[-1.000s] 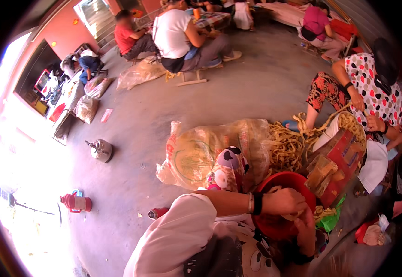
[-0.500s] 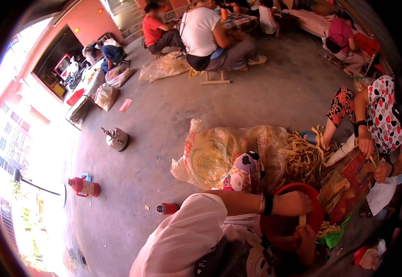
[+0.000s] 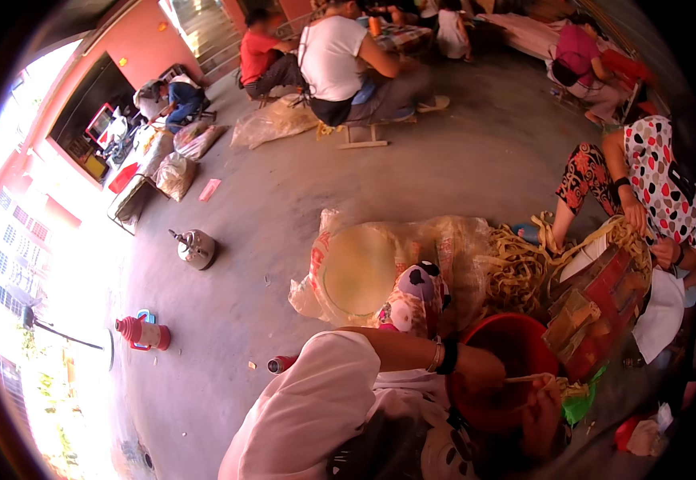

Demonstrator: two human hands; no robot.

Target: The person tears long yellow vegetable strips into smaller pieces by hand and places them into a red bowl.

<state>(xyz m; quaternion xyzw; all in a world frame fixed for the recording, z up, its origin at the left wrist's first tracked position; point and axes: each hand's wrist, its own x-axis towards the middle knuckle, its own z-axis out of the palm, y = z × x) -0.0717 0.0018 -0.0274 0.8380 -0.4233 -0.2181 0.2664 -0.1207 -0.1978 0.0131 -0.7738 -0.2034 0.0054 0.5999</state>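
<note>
Over the red bucket (image 3: pixel 536 332) my left hand (image 3: pixel 480 370) is closed at one end of a thin pale yellow strip (image 3: pixel 528 378). The strip lies nearly level, its other end gripped by my right hand (image 3: pixel 541 410) at the bucket's right side. My left wrist wears a black band. What lies in the bucket is dark and hard to make out. Beyond it a heap of long yellowish strips (image 3: pixel 520 272) rests on a clear plastic sack (image 3: pixel 444 240).
At right, a seated co-worker (image 3: pixel 660 176) handles similar strips above red boards (image 3: pixel 596 320). A green bag (image 3: pixel 584 404) sits beside the bucket. A red thermos (image 3: pixel 144 332), a metal kettle (image 3: pixel 196 250) and a small red flask (image 3: pixel 281 365) stand to the left. Other people sit farther back.
The strip has swung from upright to nearly level. My left hand has moved left and slightly lower, my right hand slightly right. The co-worker at right now has a bunch of strips raised.
</note>
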